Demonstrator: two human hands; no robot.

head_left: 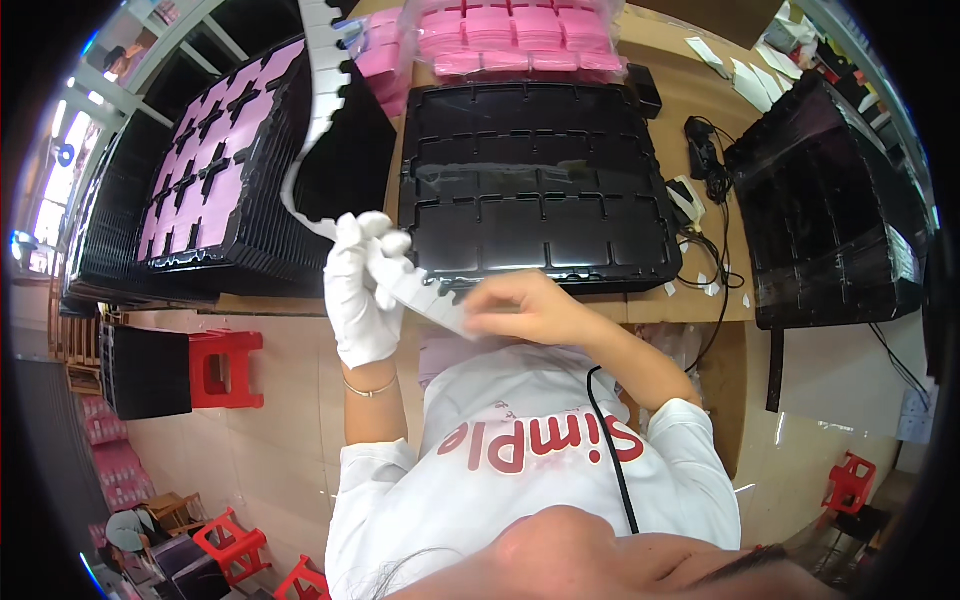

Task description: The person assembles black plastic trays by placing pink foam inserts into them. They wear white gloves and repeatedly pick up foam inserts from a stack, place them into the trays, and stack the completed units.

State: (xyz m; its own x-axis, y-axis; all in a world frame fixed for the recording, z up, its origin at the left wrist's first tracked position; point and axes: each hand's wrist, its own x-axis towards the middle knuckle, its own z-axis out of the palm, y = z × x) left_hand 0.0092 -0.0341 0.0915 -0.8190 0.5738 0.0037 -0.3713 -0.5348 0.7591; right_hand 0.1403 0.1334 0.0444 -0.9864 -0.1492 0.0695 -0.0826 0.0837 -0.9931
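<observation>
A long white strip [324, 75] divided into small segments, with dark notches along one edge, hangs down from the top of the view. It twists and passes through my left hand [360, 290], which wears a white glove and has its fingers curled round the strip. From there the strip slants down toward my bare right hand [525, 308]. My right fingers, slightly smeared by motion, are pinched at the strip's near end. Both hands are in front of the near edge of a black compartmented tray [540, 190] with a glossy surface.
At the left stands a tall stack of black trays [290, 200] topped with pink sheets [215, 150]. Bagged pink pieces [515, 40] lie behind the middle tray. Cables [712, 165] and another black tray stack [825, 210] are at the right. A red stool [225, 368] stands lower left.
</observation>
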